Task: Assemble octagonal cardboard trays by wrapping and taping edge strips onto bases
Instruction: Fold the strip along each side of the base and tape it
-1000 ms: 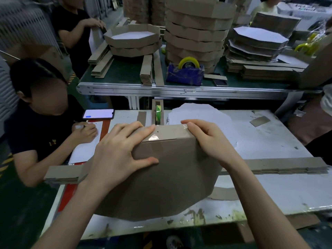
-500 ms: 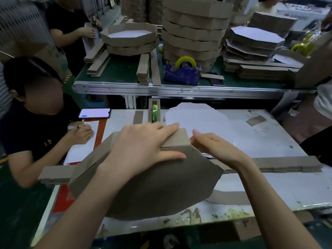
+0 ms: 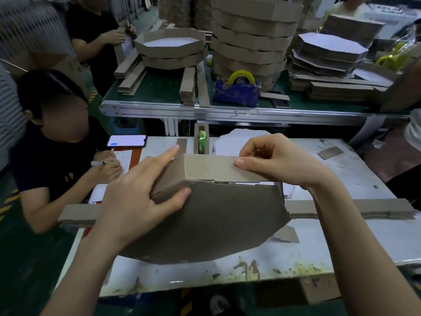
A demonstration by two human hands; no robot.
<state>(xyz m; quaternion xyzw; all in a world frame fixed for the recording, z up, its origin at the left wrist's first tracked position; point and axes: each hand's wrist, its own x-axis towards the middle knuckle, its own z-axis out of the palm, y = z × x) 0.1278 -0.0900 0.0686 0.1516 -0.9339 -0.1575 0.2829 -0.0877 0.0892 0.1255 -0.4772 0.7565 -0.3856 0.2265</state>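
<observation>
Centre of frame, over the near counter (image 3: pixel 341 242): a half-built tray. Its base (image 3: pixel 216 224) is tipped up so the dull brown underside faces the camera. The lower edge sits low over the white, scuffed top; contact unclear. Many-sided outline, flat matte board.

Edge strip (image 3: pixel 211 166) runs along the upper rim. It is lighter brown and creased at a corner left of centre, with small notched tabs where strip meets base.

Left hand (image 3: pixel 139 201), left of centre: fingers straight and spread flat on the slanted strip panel. Thumb pressed on the base just below the crease, curled round nothing.

Right hand (image 3: pixel 280 163), right of centre: pinches the strip's top edge, thumb flat on the outer face, fingers curled over behind. Hands apart, one strip panel between them.

Long flat cardboard strips (image 3: pixel 355 209) lie across the counter behind the tray. Green tape roll (image 3: pixel 202 142) stands in a cardboard holder just beyond.

Upper frame: stacked trays (image 3: pixel 250 42) on the green far counter (image 3: pixel 159 92).
</observation>
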